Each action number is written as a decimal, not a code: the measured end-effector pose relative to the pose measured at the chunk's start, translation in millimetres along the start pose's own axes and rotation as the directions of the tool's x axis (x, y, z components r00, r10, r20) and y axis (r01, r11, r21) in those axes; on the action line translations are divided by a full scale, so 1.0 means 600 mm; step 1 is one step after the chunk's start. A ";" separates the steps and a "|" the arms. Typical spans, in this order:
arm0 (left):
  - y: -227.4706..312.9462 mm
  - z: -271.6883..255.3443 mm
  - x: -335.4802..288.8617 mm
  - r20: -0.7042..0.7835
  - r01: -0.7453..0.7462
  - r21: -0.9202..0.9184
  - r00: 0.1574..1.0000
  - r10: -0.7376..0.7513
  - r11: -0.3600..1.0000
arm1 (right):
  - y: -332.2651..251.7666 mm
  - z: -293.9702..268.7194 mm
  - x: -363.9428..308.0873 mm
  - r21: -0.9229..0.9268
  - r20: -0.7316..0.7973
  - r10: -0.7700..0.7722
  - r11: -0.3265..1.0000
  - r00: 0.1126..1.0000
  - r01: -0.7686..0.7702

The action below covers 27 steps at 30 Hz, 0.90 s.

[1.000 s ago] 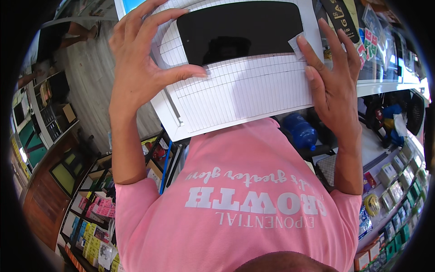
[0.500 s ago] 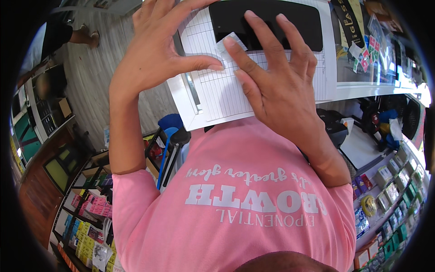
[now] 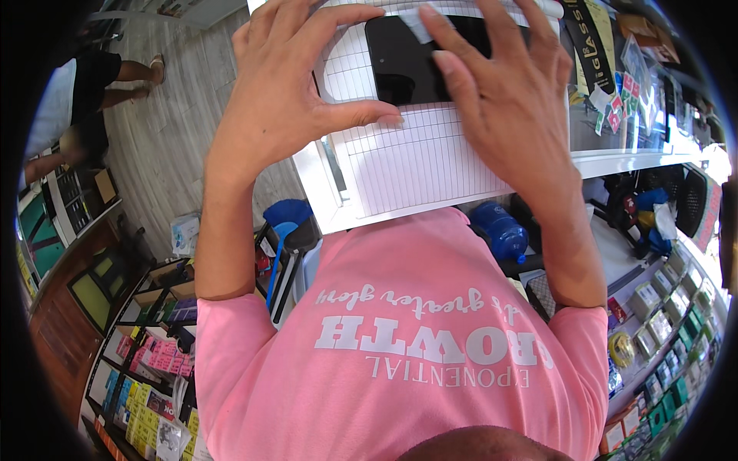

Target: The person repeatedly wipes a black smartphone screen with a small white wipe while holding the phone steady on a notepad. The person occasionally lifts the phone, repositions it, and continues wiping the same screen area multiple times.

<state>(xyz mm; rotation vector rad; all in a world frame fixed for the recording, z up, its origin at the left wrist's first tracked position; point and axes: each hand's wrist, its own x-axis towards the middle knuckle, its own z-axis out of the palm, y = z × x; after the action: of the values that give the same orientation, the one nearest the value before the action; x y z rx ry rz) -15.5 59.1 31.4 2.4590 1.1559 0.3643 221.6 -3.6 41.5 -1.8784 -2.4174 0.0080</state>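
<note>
A black, glossy smartphone (image 3: 403,73) lies face up on a lined paper sheet (image 3: 407,161) on a white-edged counter. My left hand (image 3: 288,77) spans the phone's left end, index finger at its far edge and thumb at its near edge. With its index fingertip, my right hand (image 3: 515,100) presses a small whitish wipe (image 3: 413,27) onto the screen near the far edge. The right thumb rests over the screen, and the other fingers stretch across the phone's right part, hiding it. The wipe is slightly blurred.
Small coloured cards (image 3: 626,100) and a black lanyard-like strip (image 3: 596,46) lie right on the glass counter. Below it stand a large blue water bottle (image 3: 500,230) and a blue broom (image 3: 286,215). Stocked shelves (image 3: 154,384) flank me. Another person's legs (image 3: 134,73) show far left.
The wipe has moved from the phone's near-left corner toward its far edge under my right index finger. Both hands have shifted right, and the left now frames the phone's end more closely.
</note>
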 end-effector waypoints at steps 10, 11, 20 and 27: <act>-0.016 0.012 0.000 -0.011 -0.029 0.045 1.000 0.029 0.999 | 0.175 0.005 -0.057 -0.060 -0.043 -0.093 0.994 0.995 0.091; -0.017 0.011 0.002 0.004 -0.020 0.050 1.000 0.020 0.999 | 0.185 0.006 -0.061 -0.038 -0.038 -0.099 0.994 0.994 0.098; -0.020 0.011 0.001 0.022 0.009 0.065 1.000 -0.010 0.998 | 0.189 -0.001 -0.114 0.071 0.048 -0.127 0.990 0.991 0.123; -0.030 0.013 -0.001 -0.022 -0.031 0.082 0.999 0.033 0.996 | 0.088 0.007 -0.084 0.268 -0.023 -0.168 0.949 0.986 0.168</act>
<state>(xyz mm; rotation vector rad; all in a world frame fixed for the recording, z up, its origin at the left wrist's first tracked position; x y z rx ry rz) -25.0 67.2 16.4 2.5525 1.1642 0.3630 284.9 -39.1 31.4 -1.5540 -2.4227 0.3100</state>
